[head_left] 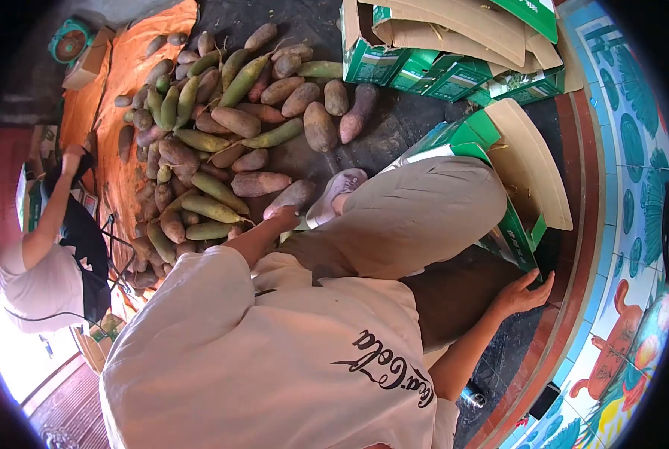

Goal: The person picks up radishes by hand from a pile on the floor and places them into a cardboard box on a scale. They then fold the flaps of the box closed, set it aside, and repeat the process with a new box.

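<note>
My left hand [283, 218] closes round the near end of a reddish-brown radish [295, 194] at the edge of a big pile on the floor. Around it lie long green radishes [219, 193] and more reddish-brown radishes [259, 183]. On the other side, my right hand [523, 293] has its thumb and fingers apart, right at the lower corner of an open green and white carton [515, 233]. The carton's brown flap [538, 168] stands folded out. My bent leg [417, 213] hides much of the carton's side.
Stacked flattened green cartons [454, 71] lie at the top. An orange sheet [87, 135] spreads under the pile. Another person [46, 262] works at the left beside a box [31, 198]. A green fan-like object [70, 41] stands top left. A painted tile wall [622, 217] borders the right.
</note>
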Available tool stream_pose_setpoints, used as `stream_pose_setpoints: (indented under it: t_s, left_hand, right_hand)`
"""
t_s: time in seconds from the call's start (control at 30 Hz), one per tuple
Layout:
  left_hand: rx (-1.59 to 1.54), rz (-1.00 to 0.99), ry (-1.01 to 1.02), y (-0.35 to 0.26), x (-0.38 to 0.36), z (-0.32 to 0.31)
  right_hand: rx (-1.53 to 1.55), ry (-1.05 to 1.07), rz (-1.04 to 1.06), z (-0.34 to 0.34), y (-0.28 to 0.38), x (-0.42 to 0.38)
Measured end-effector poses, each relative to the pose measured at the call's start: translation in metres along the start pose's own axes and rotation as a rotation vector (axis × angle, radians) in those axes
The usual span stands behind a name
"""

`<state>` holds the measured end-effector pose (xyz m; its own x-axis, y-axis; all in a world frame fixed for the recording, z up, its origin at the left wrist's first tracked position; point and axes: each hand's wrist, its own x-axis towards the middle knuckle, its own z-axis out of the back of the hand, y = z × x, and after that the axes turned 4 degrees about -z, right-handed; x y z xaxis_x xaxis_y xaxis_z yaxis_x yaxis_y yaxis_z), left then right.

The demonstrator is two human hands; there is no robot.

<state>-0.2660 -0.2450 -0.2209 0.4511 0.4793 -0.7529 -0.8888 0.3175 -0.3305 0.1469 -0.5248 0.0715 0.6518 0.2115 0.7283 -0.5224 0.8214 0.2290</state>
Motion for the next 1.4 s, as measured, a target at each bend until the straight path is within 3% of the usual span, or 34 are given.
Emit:
stream_pose_setpoints:
  t_s: [0.17,0.37,0.47,0.67,0.8,0.83,0.93,1.03,1.23,1.4]
  left_hand:
    - [0.077,-0.099,-0.038,-0.002,-0.008,-0.006]
    - [0.176,-0.067,-0.054,-0.009,-0.022,-0.002]
    - [0.311,-0.018,0.011,-0.016,-0.017,0.001]
    - [0.249,0.318,-0.023,-0.001,-0.028,-0.001]
    - [-0.04,0.497,0.083,0.028,-0.032,-0.002]
    - [-0.039,0.382,0.138,0.009,-0.049,0.024]
    - [-0.231,0.391,0.153,0.049,-0.014,-0.023]
    - [-0.795,0.595,0.23,0.042,-0.003,-0.031]
    - [-1.25,0.708,0.051,0.051,0.004,-0.046]
    - [-1.533,0.656,0.062,0.021,-0.015,-0.004]
  right_hand:
    - [0.011,0.018,-0.047,0.0,-0.019,-0.005]
    - [-0.046,0.087,-0.022,0.0,-0.023,-0.005]
    - [-0.052,0.109,-0.029,-0.001,-0.021,-0.006]
    - [-0.029,0.106,0.015,-0.005,-0.019,-0.004]
    - [-0.077,0.129,0.03,-0.005,-0.018,-0.004]
    - [-0.073,0.133,0.028,-0.005,-0.018,-0.004]
    - [-0.063,0.138,0.024,-0.006,-0.017,-0.003]
    - [-0.068,0.145,0.022,-0.005,-0.013,-0.003]
    - [-0.08,0.153,0.027,-0.004,-0.01,-0.003]
    - [-0.058,0.157,0.075,-0.006,-0.009,-0.003]
